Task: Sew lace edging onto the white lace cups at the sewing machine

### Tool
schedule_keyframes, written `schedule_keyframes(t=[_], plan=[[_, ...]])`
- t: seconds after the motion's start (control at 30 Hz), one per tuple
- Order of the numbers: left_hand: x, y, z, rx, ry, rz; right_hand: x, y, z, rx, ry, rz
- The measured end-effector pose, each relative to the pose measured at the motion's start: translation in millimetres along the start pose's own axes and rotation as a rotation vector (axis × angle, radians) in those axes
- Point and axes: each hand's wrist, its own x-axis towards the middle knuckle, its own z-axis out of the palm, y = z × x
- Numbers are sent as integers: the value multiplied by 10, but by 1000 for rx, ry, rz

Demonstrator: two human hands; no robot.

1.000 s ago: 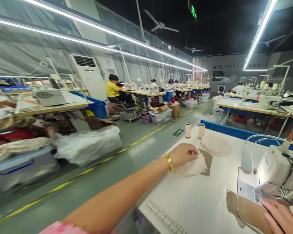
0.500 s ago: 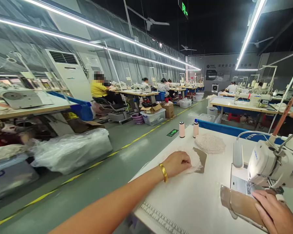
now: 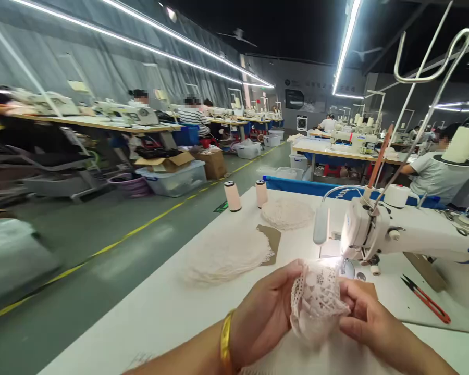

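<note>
In front of the sewing machine [image 3: 422, 235], the left hand [image 3: 263, 307] and right hand [image 3: 369, 317] hold the bunched lace [image 3: 319, 299] by opposite sides, fingers partly curled around it; a loose pinch might let folds slip, and its holes could catch a fingertip.

Tabletop [image 3: 152, 307] lies bare left of the hands [image 3: 260, 317] — the sewing machine [image 3: 414, 233] blocks the way ahead right.
</note>
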Motion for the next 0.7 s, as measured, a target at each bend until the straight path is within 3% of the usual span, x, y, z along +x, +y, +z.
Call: schedule_keyframes(t=[0.13, 0.23, 0.3, 0.43, 0.6, 0.7], plan=[[6, -190, -32, -108, -81, -120, -62, -138, -76, 243, -34, 136], [5, -198, -133, -15, -111, -301, -99, -142, -189, 179, -53, 216], [76, -178, -173, 137, -86, -362, -78, -128, -219, 44, -16, 173], [376, -180, -151, 513, -74, -302, -6, -109, -188, -148, 135, 143], [664, -155, -101, 755, -207, -201, -12, -155, -171, -206, 255, 212], [712, -88, -138, 977, -113, -250, -18, -164, -183, -182, 274, 225]])
